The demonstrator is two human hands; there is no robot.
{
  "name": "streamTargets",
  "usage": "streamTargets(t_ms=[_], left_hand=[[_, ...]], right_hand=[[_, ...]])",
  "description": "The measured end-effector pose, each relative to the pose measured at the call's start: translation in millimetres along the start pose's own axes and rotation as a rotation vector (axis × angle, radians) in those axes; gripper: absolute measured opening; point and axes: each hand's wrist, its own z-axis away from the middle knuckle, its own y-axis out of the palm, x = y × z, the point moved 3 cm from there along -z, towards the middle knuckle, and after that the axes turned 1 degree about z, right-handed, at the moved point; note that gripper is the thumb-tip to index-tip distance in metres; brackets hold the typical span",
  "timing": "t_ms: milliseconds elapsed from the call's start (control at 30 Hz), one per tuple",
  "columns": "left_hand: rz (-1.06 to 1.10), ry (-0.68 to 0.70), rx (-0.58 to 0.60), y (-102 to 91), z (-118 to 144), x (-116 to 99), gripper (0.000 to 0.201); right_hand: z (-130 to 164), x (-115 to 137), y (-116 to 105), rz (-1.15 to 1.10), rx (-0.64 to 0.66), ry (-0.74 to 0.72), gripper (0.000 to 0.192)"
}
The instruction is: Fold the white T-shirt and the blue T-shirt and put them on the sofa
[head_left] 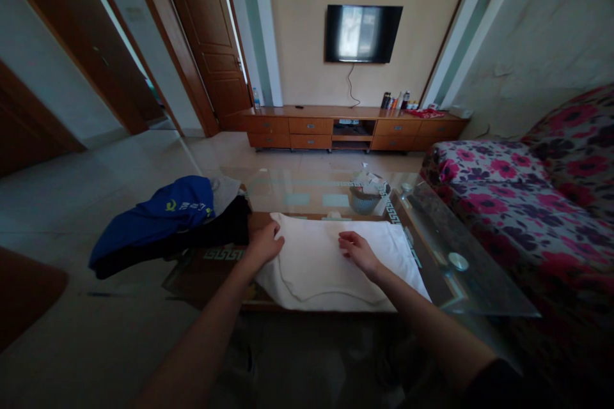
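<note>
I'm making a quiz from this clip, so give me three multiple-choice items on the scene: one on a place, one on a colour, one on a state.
1. Where does the blue garment lie?
A. left of the white garment
B. on the sofa
C. on the floor

2. What colour is the garment under both hands?
A. red
B. white
C. green

3. How does the right hand rest?
A. closed around a cup
B. raised in the air
C. flat on the cloth

Answers: 1 A, it sits on the dark pile at the table's left end. 2 B, the white garment is spread on the glass table. 3 C, its fingers lie on the fabric, while the left hand is at the cloth's left edge.
</note>
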Motion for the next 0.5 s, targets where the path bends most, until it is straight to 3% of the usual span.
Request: streamTargets(t_ms=[167,300,400,500], left_hand=[[0.125,0.111,-0.030,14.3,17,-65,0.007],[0.432,0.281,-0.011,28.9,33,-108,0.005],[0.622,0.302,0.132,34.6,39,-121,0.004],[0.711,0.221,0.348,32.2,41,-120,0.011]], right_hand=[[-1,21,44,-0.462,0.186,0.210,0.036],[-3,35,63,-0.735,0.389,0.336,0.036],[-7,42,69,-0.801,0.494,0.369,0.040],[-11,42,68,-0.764,0.474,0.336,0.023]])
